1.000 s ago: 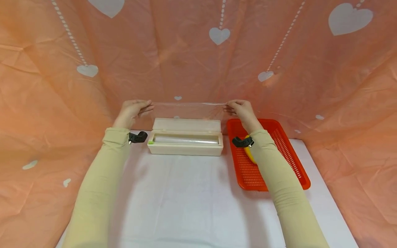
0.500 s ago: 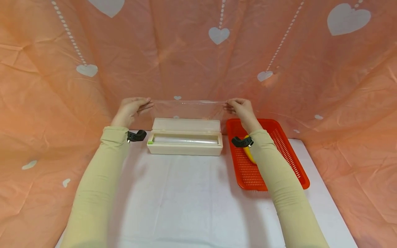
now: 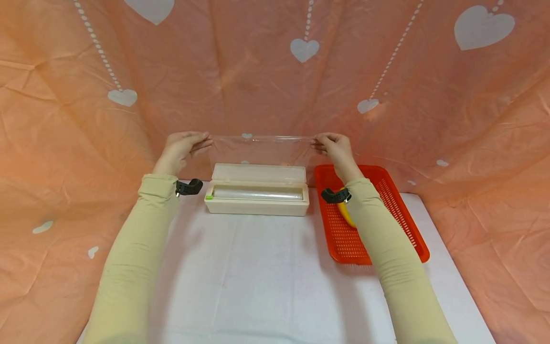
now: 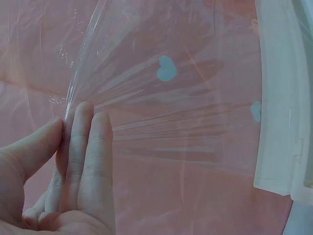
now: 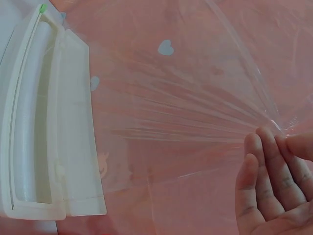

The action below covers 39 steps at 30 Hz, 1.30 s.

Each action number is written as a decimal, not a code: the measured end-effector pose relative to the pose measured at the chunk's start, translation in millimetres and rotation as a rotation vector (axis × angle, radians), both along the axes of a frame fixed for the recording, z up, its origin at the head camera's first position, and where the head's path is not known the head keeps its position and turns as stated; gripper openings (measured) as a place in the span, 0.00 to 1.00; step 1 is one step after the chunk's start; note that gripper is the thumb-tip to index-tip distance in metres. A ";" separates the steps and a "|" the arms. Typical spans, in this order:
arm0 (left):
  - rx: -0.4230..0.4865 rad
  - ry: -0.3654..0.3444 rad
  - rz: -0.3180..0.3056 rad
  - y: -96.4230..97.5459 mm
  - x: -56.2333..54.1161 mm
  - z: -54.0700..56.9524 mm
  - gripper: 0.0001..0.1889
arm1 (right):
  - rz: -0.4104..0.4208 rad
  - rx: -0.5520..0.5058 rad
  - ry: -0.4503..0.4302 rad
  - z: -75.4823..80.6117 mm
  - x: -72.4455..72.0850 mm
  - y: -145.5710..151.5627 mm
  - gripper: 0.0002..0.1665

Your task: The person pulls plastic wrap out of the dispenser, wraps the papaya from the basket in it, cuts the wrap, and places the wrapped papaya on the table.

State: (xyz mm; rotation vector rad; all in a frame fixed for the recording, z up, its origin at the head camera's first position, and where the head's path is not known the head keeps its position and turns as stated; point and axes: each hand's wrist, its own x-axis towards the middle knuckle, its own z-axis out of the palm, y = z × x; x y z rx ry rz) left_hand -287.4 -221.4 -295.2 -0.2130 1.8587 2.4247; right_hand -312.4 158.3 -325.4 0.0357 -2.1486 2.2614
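Clear plastic wrap (image 3: pixel 262 149) stretches between both hands behind a cream dispenser box (image 3: pixel 258 207). My left hand (image 3: pixel 179 149) pinches one corner of the film between thumb and fingers; creases fan out from that grip in the left wrist view. At the opposite corner, my right hand (image 3: pixel 337 149) pinches the film's edge the same way. The box's lid (image 3: pixel 259 172) is tipped back, and the wrap roll (image 3: pixel 258 193) lies inside. A small green piece (image 3: pixel 209 197) sits at the left end of the box's front edge.
A red perforated basket (image 3: pixel 339 251) stands on the right of the white-covered table (image 3: pixel 258 277), partly under the right forearm. It holds a yellow object (image 3: pixel 346 215), half hidden by the sleeve. An orange curtain (image 3: pixel 258 86) with white hearts hangs close behind the box.
Both hands have risen slightly, away from the box, drawing out a little more film. The box and basket stay in place.
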 end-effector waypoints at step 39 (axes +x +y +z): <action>0.118 0.071 0.028 7.6 -7.2 22.2 0.26 | -0.002 -0.080 0.119 19.2 0.3 4.9 0.12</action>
